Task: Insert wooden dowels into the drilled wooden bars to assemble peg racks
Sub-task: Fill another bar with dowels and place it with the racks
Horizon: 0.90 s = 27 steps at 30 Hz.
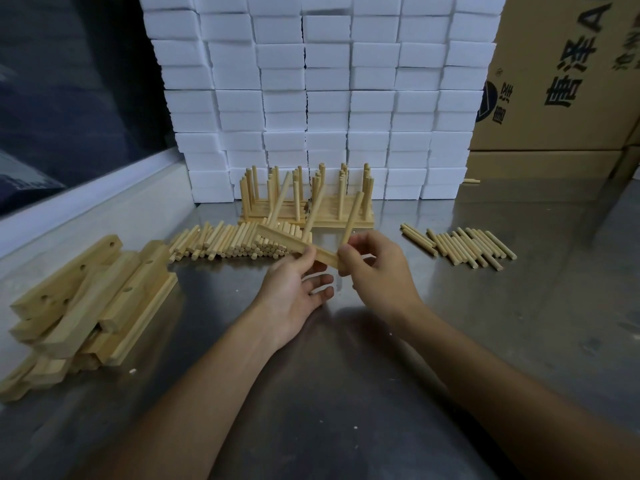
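Fingers of my left hand [294, 292] pinch the pale drilled wooden bar [298, 245], two dowels already standing in it; my right hand [372, 263] grips a third light round wooden dowel [353, 213] at the bar's near end. Finished racks [306, 199] stand behind; stacked bars [86, 299] and loose dowels [235, 242] remain.

Drilled bars [90, 299] lie left, dowel pile [235, 242] behind, finished racks [304, 202] beyond
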Tool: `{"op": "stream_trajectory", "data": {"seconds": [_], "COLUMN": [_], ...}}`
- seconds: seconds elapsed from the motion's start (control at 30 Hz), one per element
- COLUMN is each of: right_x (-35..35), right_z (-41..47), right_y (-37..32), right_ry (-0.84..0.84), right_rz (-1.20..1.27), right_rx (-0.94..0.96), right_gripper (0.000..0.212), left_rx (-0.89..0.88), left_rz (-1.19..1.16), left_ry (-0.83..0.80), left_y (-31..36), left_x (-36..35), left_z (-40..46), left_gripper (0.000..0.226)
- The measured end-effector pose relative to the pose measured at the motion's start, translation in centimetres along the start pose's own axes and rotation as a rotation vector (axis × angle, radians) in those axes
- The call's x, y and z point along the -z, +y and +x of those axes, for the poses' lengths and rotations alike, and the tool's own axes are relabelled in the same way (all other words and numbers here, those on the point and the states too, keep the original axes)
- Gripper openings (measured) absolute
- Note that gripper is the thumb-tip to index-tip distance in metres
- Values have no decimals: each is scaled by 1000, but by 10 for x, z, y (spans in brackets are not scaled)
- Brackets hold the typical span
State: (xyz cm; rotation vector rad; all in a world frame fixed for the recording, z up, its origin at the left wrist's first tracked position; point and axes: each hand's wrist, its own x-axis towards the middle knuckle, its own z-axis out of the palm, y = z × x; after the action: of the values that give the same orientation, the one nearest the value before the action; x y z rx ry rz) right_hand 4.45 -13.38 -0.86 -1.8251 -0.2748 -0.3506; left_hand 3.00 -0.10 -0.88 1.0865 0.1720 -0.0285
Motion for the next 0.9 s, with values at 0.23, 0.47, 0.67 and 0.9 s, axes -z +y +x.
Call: {"op": "stream_trajectory", "data": {"seconds": [0.23,0.47,0.67,0.9], "right_x": [13,40,82,111], "right_z": [5,26,51,73], "right_y": [8,16,35,57], "right_ry": [-133,80,370,577], "right_rz": [-80,-122,-134,-199], "right_rx": [-12,-49,-196,-226], "right_gripper": [8,9,15,13], "left_rx": [-59,-246,-457,-415], "left_rz": [14,376,883,893], "left_ry": [6,161,279,292], "left_y": [-3,0,6,3], "left_x": [3,11,39,41], "left_z": [3,7,14,17], "left_gripper": [15,6,15,15]}}
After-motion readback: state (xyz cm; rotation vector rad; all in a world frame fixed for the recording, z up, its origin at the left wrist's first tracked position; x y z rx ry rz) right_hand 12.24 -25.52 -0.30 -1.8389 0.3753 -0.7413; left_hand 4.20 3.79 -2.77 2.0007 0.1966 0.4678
